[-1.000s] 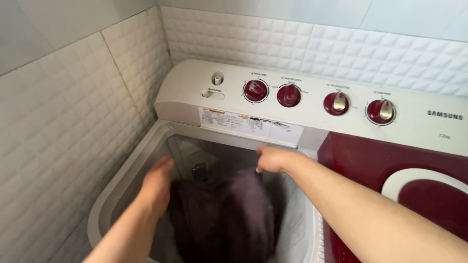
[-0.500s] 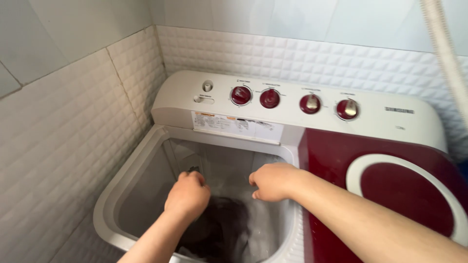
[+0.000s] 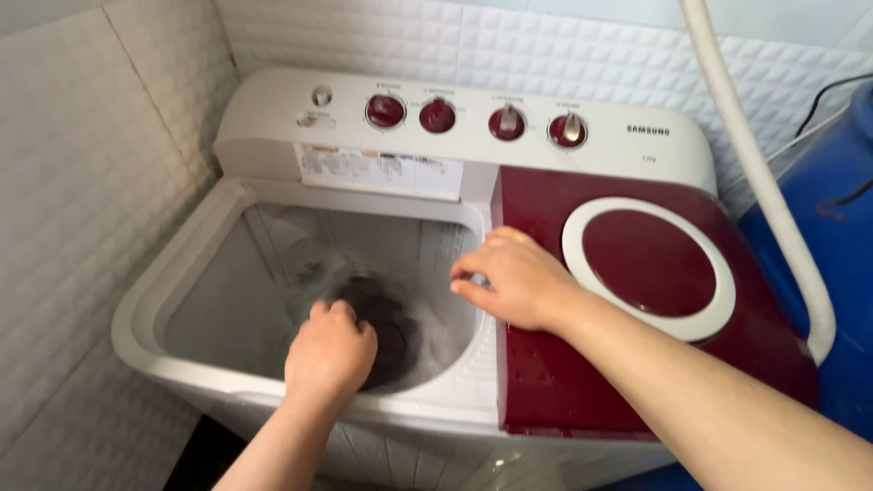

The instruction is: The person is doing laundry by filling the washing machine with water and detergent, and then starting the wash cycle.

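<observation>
Over the open wash tub (image 3: 182, 300) of a twin-tub washing machine (image 3: 455, 164), the person's left hand (image 3: 329, 350) hangs curled into a loose fist at the near rim, knuckles up; whether its grip has any cloth in it cannot be told, since the fingers fold under and away from the camera. Directly below and just beyond that hand, at the bottom of the tub, lies a dark garment (image 3: 382, 318), bunched into a rounded heap with no clear long axis, blurred and ringed by pale wet streaks. The right hand (image 3: 509, 277) rests with fingers spread and bent on the ridge between the tub and the red spinner lid (image 3: 646, 264), its grip holding nothing, its fingertips pointing left toward the tub. The left hand is the nearer to the garment, almost straight above it; the right sits higher and off to the garment's right. A pale hose (image 3: 764, 182) hangs past a blue barrel (image 3: 837, 227).
</observation>
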